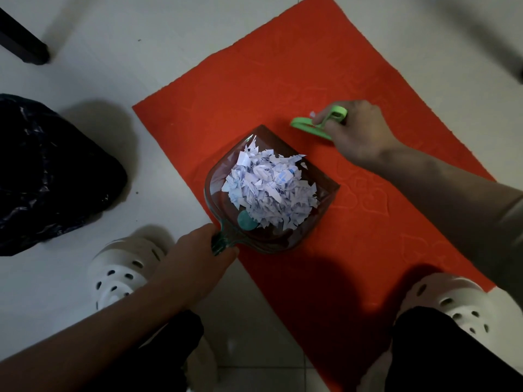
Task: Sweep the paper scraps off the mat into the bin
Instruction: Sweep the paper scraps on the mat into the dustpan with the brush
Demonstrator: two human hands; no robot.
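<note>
Your left hand (pixel 198 257) is gripping the dustpan (pixel 271 193) heaped with scraps (pixel 271 190); your right hand (pixel 358 131) is gripping a green brush (pixel 308 126) at centre frame; no writing is legible.

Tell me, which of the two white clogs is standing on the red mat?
The right-foot clog: its toe rests on the red mat's near corner. The left-foot clog stands wholly on the pale floor tiles.

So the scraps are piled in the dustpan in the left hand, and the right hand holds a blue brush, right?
Almost. The head view shows the brush in the right hand is green, not blue. The scraps are indeed piled in the dustpan, held by the left hand.
</note>
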